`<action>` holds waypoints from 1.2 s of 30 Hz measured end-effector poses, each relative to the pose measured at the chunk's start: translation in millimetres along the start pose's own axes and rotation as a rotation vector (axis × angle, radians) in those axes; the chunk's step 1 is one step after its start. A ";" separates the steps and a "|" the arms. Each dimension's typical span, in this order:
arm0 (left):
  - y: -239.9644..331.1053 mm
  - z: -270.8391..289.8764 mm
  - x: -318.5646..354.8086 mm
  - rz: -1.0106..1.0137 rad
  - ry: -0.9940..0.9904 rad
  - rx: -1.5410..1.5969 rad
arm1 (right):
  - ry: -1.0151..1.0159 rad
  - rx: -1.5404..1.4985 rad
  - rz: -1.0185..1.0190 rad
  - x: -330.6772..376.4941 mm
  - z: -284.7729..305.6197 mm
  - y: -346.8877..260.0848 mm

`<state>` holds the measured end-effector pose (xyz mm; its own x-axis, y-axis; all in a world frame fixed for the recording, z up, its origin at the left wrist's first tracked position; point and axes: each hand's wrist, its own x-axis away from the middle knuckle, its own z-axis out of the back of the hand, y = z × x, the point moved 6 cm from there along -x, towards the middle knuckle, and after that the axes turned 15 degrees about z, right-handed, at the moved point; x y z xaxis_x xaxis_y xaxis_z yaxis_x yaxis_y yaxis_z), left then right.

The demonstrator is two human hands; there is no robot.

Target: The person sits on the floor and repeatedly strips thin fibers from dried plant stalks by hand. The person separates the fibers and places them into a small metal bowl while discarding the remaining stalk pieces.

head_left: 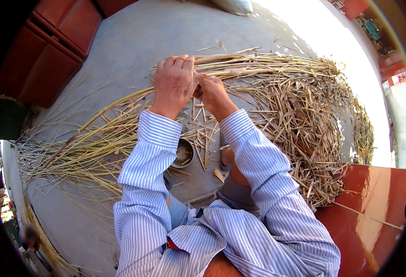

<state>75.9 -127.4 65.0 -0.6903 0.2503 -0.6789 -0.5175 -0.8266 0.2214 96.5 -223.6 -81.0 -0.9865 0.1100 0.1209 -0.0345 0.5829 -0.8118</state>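
Observation:
My left hand (pixel 175 83) is closed with its fingers curled over a bundle of long dry stalks (pixel 258 69). Close beside it, my right hand (pixel 213 94) pinches at the same stalks, its fingertips almost touching the left hand. The stalks run out to the right, pale yellow and tan. More thin yellow stalks (pixel 101 147) fan out to the left and end in fine wispy tips. What lies inside the fingers is largely hidden. Below my hands, between my forearms, stands a small round metal bowl (pixel 183 153) with short cut pieces around it.
A thick heap of dry husks and leaves (pixel 300 124) covers the grey floor (pixel 124 37) on the right. Red padded furniture (pixel 50 51) stands at the far left. A red panel (pixel 369 198) lies at the lower right. A pale sack (pixel 234 5) rests at the top.

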 end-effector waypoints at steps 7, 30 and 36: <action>-44.0 -5.8 14.0 0.166 -0.399 -0.063 | 0.005 -0.092 -0.133 5.0 -10.9 -9.6; -74.4 -14.0 11.2 0.627 -0.517 0.340 | -0.145 -0.107 0.167 -15.9 23.4 -51.5; -98.0 11.7 8.8 0.688 -0.612 0.381 | 0.120 -0.265 0.378 -29.3 83.7 -103.6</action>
<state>114.6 -38.3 45.5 -0.9873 0.0832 0.1352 0.0389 -0.6988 0.7142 115.7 -354.5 -48.3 -0.8962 0.4371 -0.0765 0.3803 0.6678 -0.6398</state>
